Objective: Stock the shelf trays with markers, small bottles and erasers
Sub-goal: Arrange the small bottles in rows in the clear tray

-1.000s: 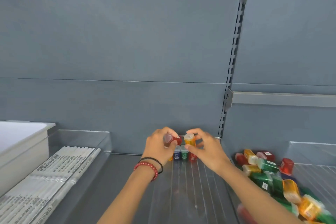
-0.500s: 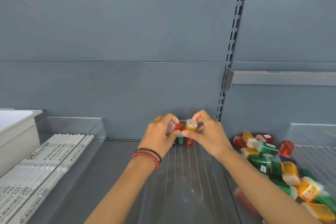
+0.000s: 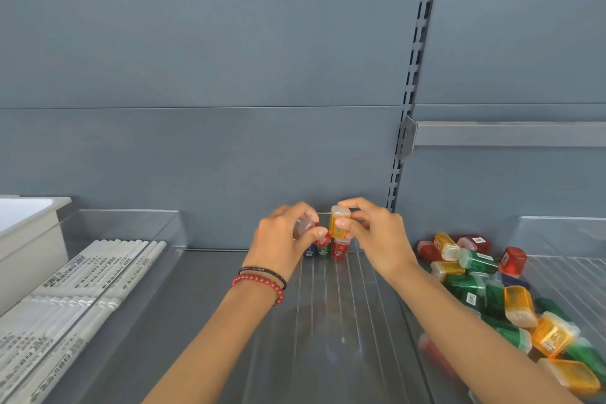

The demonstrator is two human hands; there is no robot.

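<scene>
Fingers (image 3: 296, 210) of the left hand (image 3: 278, 243) curl round a small red translucent plastic bottle (image 3: 308, 227) and hold it tipped on its side. The fingers (image 3: 355, 205) and thumb of the right hand (image 3: 380, 239) pinch a small orange translucent plastic bottle (image 3: 339, 223) upright. The two hands sit close together at 12 o'clock, deep on the shelf.

A grey-blue metal back panel (image 3: 196, 75) fills the upper view, with a slotted grey upright (image 3: 416, 75) at 1 o'clock. Below it lies the grey metal shelf deck (image 3: 203, 289). At 9 o'clock a white plastic bin (image 3: 26, 233) stands just beside a clear plastic tray (image 3: 131, 220) packed with long white markers (image 3: 98, 272) lying side by side.

Under the forearms, a clear ribbed tray (image 3: 328, 305) runs from 6 to 12 o'clock. At 3 o'clock, right of that tray, a loose pile of green, orange and red bottles (image 3: 475, 279) lies jumbled on ribbed clear plastic.

At the back of the ribbed tray three small bottles stand in a row, touching: a blue one (image 3: 309, 251), a green one (image 3: 323, 252) and a red standing bottle (image 3: 341, 249). The orange bottle hangs directly above the red standing bottle; whether they touch I cannot tell.

The left wrist wears a red bead bracelet (image 3: 259, 282) and a thin black cord (image 3: 262, 270).
</scene>
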